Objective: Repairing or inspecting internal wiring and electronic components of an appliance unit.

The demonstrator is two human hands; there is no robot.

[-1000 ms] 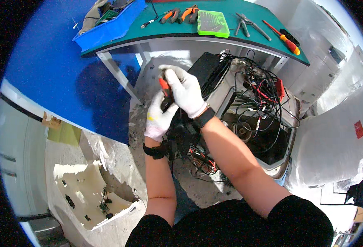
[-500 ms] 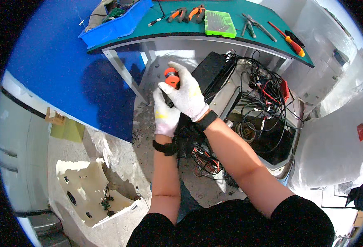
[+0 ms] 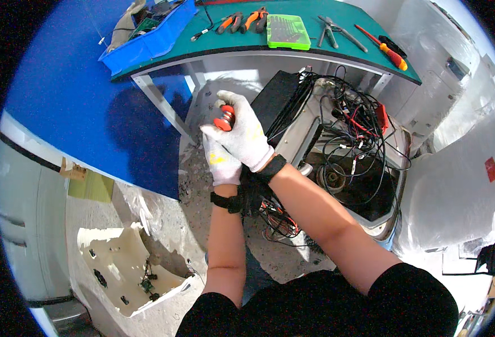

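Both hands wear white gloves and meet over the floor in front of the bench. My right hand (image 3: pixel 248 130) is closed round a small orange-red part (image 3: pixel 223 119), spool-shaped with a shiny metal middle. My left hand (image 3: pixel 221 162) lies against it from below and left, fingers curled in. Most of its fingers are hidden behind the right hand, so what it grips does not show. Black wrist bands sit on both wrists. Beneath the right wrist lies a bundle of black and red wires (image 3: pixel 278 219).
On the green bench (image 3: pixel 225 45) lie pliers (image 3: pixel 255 20), a green bit case (image 3: pixel 288 32), long-handled pliers (image 3: pixel 342 33) and a screwdriver (image 3: pixel 382 48). A blue bin (image 3: pixel 146 48) stands left. Tangled cables (image 3: pixel 360 121) fill an open machine body at right; a cream shell (image 3: pixel 110 269) lies lower left.
The orange-red part has tipped over and sits deeper in my right hand. The black piece seen between my hands is now hidden. The whole view has shifted slightly.
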